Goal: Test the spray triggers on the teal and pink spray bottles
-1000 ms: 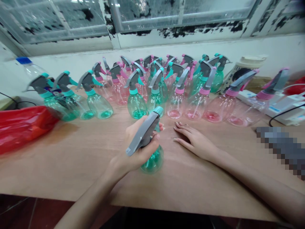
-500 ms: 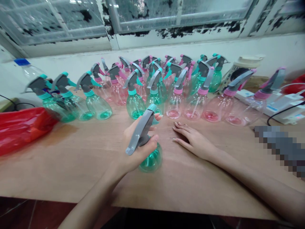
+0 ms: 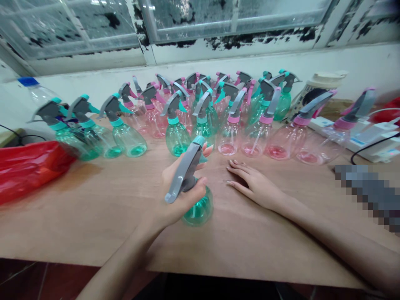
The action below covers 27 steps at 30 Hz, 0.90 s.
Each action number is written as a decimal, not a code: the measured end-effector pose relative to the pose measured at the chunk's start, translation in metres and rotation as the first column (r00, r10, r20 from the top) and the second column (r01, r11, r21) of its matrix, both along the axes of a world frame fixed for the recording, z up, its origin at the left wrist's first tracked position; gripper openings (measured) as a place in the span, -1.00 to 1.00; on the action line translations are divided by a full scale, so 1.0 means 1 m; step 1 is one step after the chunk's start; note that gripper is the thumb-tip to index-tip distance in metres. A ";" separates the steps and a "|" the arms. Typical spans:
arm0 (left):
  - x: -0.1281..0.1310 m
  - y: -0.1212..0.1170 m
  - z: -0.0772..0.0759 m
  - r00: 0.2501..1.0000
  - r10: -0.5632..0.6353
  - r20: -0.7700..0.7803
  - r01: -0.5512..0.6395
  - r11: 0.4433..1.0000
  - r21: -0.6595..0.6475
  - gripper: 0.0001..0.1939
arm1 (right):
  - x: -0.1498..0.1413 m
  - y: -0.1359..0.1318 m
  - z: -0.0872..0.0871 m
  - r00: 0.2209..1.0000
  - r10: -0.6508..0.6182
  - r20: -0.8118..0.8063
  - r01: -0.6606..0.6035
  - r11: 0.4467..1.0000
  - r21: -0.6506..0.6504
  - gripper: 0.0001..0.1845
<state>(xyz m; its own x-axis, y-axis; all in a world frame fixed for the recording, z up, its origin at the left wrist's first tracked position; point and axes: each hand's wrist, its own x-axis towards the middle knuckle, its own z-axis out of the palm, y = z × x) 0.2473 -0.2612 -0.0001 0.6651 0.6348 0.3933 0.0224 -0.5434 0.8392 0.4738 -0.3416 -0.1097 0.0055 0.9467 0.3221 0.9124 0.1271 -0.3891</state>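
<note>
From my remote seat, I see the left hand point(image 3: 183, 203) curled round the neck of a green spray bottle point(image 3: 198, 209), thumb on the near side. The bottle's body sits directly below that grip, slightly to its right, apparently on the worktop point(image 3: 121, 221). Its grey spray head point(image 3: 183, 173) runs away and rightward across the grip. The left is nearer; the right hand point(image 3: 261, 187) lies palm down, fingers slightly spread, holding nothing (well to the grip's right). Beyond the grip stand green and pink bottles point(image 3: 229, 143).
</note>
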 end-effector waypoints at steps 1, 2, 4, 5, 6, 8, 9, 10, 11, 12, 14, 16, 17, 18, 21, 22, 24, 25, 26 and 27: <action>0.000 -0.001 0.001 1.000 0.004 -0.004 -0.004 1.000 -0.007 -0.41 | 0.000 0.000 0.000 1.000 0.000 -0.001 0.000 1.000 0.000 -0.43; 0.000 -0.002 0.003 1.000 0.006 -0.008 -0.007 1.000 -0.012 -0.41 | 0.000 0.000 0.000 1.000 0.000 0.000 0.000 1.000 -0.001 -0.43; 0.001 -0.004 0.005 1.000 0.003 -0.011 -0.003 1.000 -0.019 -0.43 | 0.000 0.000 0.000 1.000 -0.002 0.003 0.002 1.000 -0.002 -0.44; 0.001 -0.004 0.006 1.000 -0.003 -0.014 0.002 1.000 -0.022 -0.44 | -0.001 0.000 0.001 1.000 -0.003 0.005 0.003 1.000 -0.001 -0.44; 0.001 -0.004 0.007 1.000 -0.010 -0.018 0.009 1.000 -0.025 -0.44 | -0.001 0.000 0.001 1.000 -0.005 0.007 0.005 1.000 -0.001 -0.44; 0.000 -0.003 0.008 0.999 -0.019 -0.028 0.018 0.999 -0.031 -0.45 | -0.001 0.000 0.002 1.000 -0.006 0.012 0.006 1.000 -0.003 -0.44; 0.000 -0.003 0.008 0.999 -0.019 -0.035 0.018 0.999 -0.033 -0.46 | -0.001 0.000 0.002 1.000 -0.006 0.016 0.006 1.000 -0.006 -0.44; 0.000 -0.003 0.007 0.999 -0.016 -0.040 0.015 0.999 -0.032 -0.48 | -0.001 0.000 0.002 1.000 -0.005 0.021 0.005 1.000 -0.011 -0.43; 0.000 -0.003 0.007 0.999 -0.015 -0.042 0.014 0.999 -0.029 -0.49 | -0.001 0.000 0.002 1.000 -0.004 0.024 0.005 1.000 -0.015 -0.42; -0.001 -0.003 0.007 0.999 -0.014 -0.041 0.013 1.000 -0.025 -0.51 | -0.001 0.000 0.002 1.000 -0.004 0.026 0.004 1.000 -0.020 -0.42; -0.001 -0.004 0.007 0.999 -0.014 -0.036 0.013 1.000 -0.017 -0.53 | -0.001 0.000 0.003 1.000 -0.002 0.028 0.003 1.000 -0.024 -0.42; -0.001 -0.004 0.007 0.999 -0.011 -0.033 0.011 1.000 -0.009 -0.55 | -0.001 0.000 0.003 1.000 -0.001 0.030 0.002 1.000 -0.024 -0.43; -0.001 -0.003 0.007 0.999 -0.009 -0.035 0.009 1.000 -0.005 -0.56 | -0.001 0.000 0.003 0.999 -0.002 0.033 0.003 1.000 -0.025 -0.42; -0.001 -0.002 0.006 0.999 -0.009 -0.036 0.009 1.000 0.000 -0.57 | 0.000 0.000 0.003 0.999 -0.002 0.036 0.002 1.000 -0.026 -0.42; -0.001 0.001 0.004 0.999 -0.014 -0.034 0.016 0.999 0.033 -0.64 | 0.000 0.000 0.002 0.999 0.001 0.045 0.000 1.000 -0.027 -0.41; -0.002 0.002 0.003 0.999 -0.015 -0.037 0.017 0.999 0.043 -0.66 | 0.000 0.000 0.001 0.999 0.002 0.048 0.000 1.000 -0.027 -0.41; -0.002 0.003 0.001 0.999 -0.008 -0.039 0.010 0.999 0.049 -0.72 | 0.000 0.000 0.001 0.999 0.001 0.052 0.001 1.000 -0.028 -0.40; -0.003 0.003 0.001 0.999 -0.002 -0.035 0.003 0.999 0.044 -0.74 | 0.000 0.000 0.000 0.999 0.000 0.052 0.001 1.000 -0.027 -0.40; -0.003 0.003 0.001 1.000 0.005 -0.029 -0.004 0.999 0.038 -0.76 | 0.000 0.000 0.000 0.999 0.000 0.052 0.002 1.000 -0.025 -0.40; -0.003 0.003 0.001 1.000 0.010 -0.024 -0.009 0.999 0.035 -0.77 | 0.000 0.000 0.000 0.999 0.001 0.051 0.001 1.000 -0.026 -0.40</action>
<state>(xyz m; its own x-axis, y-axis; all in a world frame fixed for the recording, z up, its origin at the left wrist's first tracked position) 0.2446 -0.2583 0.0012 0.6686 0.6274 0.3991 0.0480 -0.5720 0.8188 0.4742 -0.3414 -0.1096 -0.0103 0.9547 0.2973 0.9313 0.1175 -0.3449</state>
